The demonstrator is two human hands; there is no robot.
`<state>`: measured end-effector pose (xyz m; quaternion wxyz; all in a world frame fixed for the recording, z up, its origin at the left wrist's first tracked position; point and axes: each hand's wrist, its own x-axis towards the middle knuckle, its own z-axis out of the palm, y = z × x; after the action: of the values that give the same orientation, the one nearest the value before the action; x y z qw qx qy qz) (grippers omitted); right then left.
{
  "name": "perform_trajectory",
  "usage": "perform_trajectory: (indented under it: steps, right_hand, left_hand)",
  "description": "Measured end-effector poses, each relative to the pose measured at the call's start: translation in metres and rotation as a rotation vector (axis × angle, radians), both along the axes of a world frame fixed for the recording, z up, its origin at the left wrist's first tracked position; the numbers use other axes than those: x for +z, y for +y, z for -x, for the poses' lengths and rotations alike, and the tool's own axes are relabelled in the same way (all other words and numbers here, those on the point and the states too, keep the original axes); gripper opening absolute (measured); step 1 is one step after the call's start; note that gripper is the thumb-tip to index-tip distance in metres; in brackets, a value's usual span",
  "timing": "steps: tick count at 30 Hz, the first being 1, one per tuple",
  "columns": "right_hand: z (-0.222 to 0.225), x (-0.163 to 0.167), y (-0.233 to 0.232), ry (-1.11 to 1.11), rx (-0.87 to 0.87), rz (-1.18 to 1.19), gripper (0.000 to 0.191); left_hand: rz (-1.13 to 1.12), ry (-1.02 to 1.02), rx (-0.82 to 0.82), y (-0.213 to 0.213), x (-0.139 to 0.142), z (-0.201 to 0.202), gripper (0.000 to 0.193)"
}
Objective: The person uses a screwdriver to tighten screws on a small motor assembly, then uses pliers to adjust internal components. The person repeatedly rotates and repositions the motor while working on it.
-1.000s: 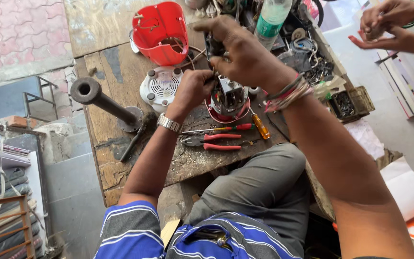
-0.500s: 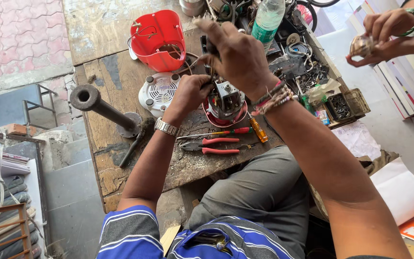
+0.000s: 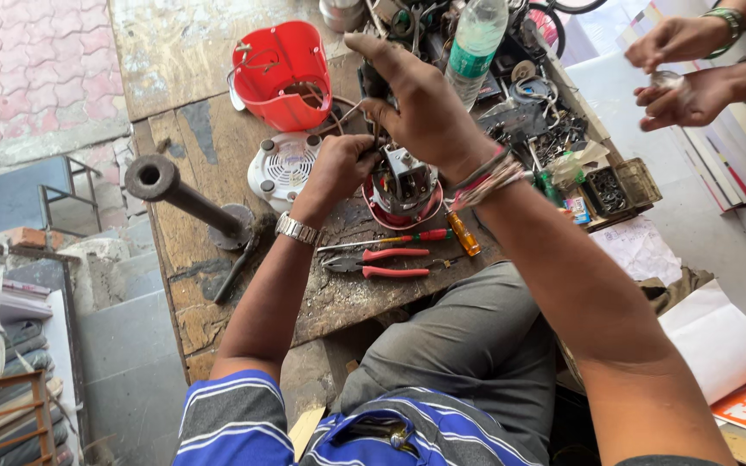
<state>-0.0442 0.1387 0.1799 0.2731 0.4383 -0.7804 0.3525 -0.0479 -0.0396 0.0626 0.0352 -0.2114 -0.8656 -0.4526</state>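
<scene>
Looking down from my head camera, I have both hands over one small motor unit (image 3: 403,185) that sits in a red base on the worn wooden bench (image 3: 218,129), straight ahead of my lap. My left hand (image 3: 338,166) is curled, its fingers pinching thin wires at the unit's left side. My right hand (image 3: 420,103) hovers above the unit with fingers bent, gripping a dark tool whose tip I cannot make out.

Just in front of the unit lie one pair of red-handled pliers (image 3: 377,261) and two screwdrivers: one red and green (image 3: 395,238), one orange (image 3: 464,233).

To the left of the unit rests one white round vented cover (image 3: 282,168), and beyond it stands one red plastic housing (image 3: 282,73) with wires hanging from it. Farther left, one dark metal pipe stand (image 3: 187,197) is fixed to the bench.

Behind my right hand stands one clear bottle with a green label (image 3: 477,43), among a clutter of parts.

At the top right, another person's two hands (image 3: 679,73) hold something small and shiny.
</scene>
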Motion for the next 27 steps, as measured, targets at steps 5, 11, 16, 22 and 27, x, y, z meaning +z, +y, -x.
perform_trajectory:
  steps: [5,11,16,22,27]
  right_hand:
    - [-0.0030,0.0020,0.0021,-0.145,-0.163,-0.147,0.072]
    - [-0.0021,-0.0007,-0.0014,-0.180,-0.219,-0.203,0.067]
    - [-0.0009,-0.0035,0.0017,-0.107,-0.133,-0.144,0.062]
    - [-0.0004,-0.0045,0.0033,-0.051,-0.310,-0.227,0.069]
    - [0.0044,-0.0059,-0.0005,-0.341,-0.004,-0.104,0.062]
  left_hand:
    - [0.002,0.102,-0.025,0.0000,0.0006,0.0020,0.014]
    - [0.030,0.094,-0.010,-0.0013,-0.0029,0.0010,0.016]
    - [0.015,0.095,-0.012,-0.0005,-0.0039,0.0011,0.017]
    - [0.019,0.093,0.001,-0.0001,-0.0014,0.0008,0.020]
    - [-0.004,0.002,0.007,-0.0001,0.0006,-0.0003,0.019]
